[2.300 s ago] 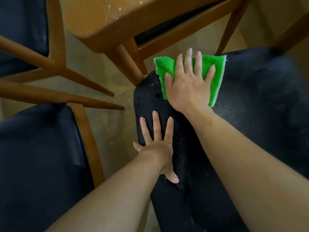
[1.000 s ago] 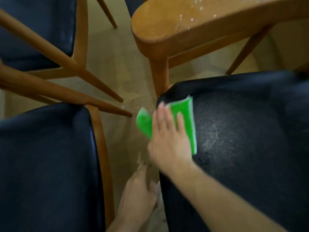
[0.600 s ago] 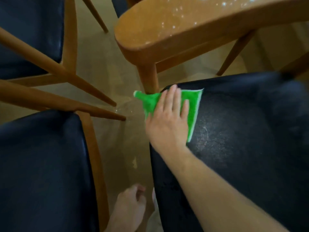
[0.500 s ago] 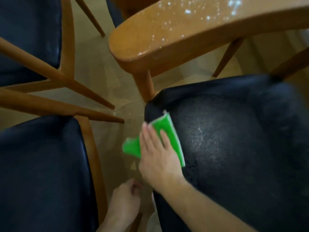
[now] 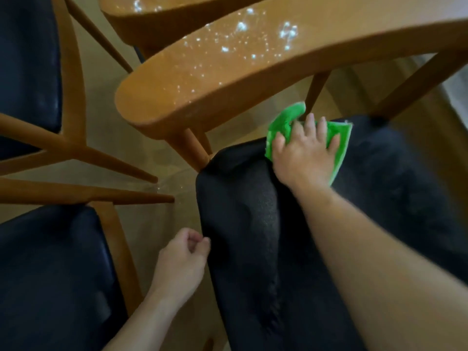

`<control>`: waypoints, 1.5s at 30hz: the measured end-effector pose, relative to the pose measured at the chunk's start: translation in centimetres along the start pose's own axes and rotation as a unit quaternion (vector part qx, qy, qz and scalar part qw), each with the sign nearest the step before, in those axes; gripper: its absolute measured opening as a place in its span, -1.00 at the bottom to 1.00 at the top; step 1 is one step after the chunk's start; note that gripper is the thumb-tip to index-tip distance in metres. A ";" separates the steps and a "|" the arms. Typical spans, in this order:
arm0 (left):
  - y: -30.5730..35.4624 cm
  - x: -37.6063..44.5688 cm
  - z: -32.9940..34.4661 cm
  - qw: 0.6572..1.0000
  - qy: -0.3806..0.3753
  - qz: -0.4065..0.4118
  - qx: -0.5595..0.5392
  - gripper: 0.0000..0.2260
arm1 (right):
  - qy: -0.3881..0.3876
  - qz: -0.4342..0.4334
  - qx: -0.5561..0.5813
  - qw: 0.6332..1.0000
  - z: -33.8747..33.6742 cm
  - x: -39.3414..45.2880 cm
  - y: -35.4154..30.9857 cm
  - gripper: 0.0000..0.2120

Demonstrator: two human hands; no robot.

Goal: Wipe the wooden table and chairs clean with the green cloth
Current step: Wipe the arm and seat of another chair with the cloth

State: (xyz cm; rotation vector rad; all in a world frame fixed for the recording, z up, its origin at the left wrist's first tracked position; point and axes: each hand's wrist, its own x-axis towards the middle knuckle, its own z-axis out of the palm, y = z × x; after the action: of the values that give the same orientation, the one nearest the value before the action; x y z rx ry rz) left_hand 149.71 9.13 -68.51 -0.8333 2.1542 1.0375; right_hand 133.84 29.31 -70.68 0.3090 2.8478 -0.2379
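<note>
The right hand (image 5: 305, 153) presses the green cloth (image 5: 283, 122) flat on the far edge of the black chair seat (image 5: 379, 198), the left hand (image 5: 182, 259) is loosely curled and empty, and next probably comes the speckled wooden backrest (image 5: 228, 72).

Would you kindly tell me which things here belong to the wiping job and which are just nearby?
Job:
green cloth, under the right hand
black chair seat being wiped
speckled wooden backrest

Nearby:
left hand, loosely curled, holding nothing
neighbouring chair
floor
</note>
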 end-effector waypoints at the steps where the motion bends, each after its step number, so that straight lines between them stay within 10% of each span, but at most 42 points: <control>1: 0.5 -0.2 0.7 0.999 -0.012 -0.010 -0.043 -0.88 | 0.001 -0.007 -0.008 1.000 0.7 -1.6 -2.0 -0.41; 6: 0.5 -1.9 4.2 0.996 -0.004 0.023 -0.091 -0.36 | -0.069 -0.329 -0.030 0.941 4.6 -11.3 -8.2 -0.38; 9: -0.3 -3.0 5.2 0.999 0.004 0.041 -0.023 0.04 | -0.049 -0.373 -0.030 0.926 4.1 -8.4 -5.4 -0.39; 17: 7.0 0.4 4.1 0.961 -0.033 0.201 0.188 0.26 | 0.045 -0.021 0.035 0.998 -1.9 1.3 13.7 -0.40; 21: 10.3 1.9 5.2 0.933 -0.129 0.114 0.316 0.38 | 0.034 0.075 0.056 0.995 -1.0 -0.2 11.5 -0.42; 31: 12.4 2.4 5.3 0.873 -0.207 -0.036 0.440 0.41 | -0.070 -0.207 -0.019 0.976 4.3 -21.1 9.8 -0.54; 35: 13.1 2.9 5.6 0.852 -0.229 -0.083 0.464 0.44 | -0.056 -0.319 -0.041 0.945 3.1 -17.5 13.1 -0.57; 45: 13.8 2.6 5.7 0.835 -0.257 -0.091 0.479 0.44 | -0.014 0.012 0.002 1.000 -1.2 -0.9 15.8 -0.39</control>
State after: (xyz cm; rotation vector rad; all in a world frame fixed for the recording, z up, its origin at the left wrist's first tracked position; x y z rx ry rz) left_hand 139.19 19.99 -67.16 -0.2094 1.7276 -0.0212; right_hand 138.03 44.64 -71.37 0.3366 2.8150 -0.2416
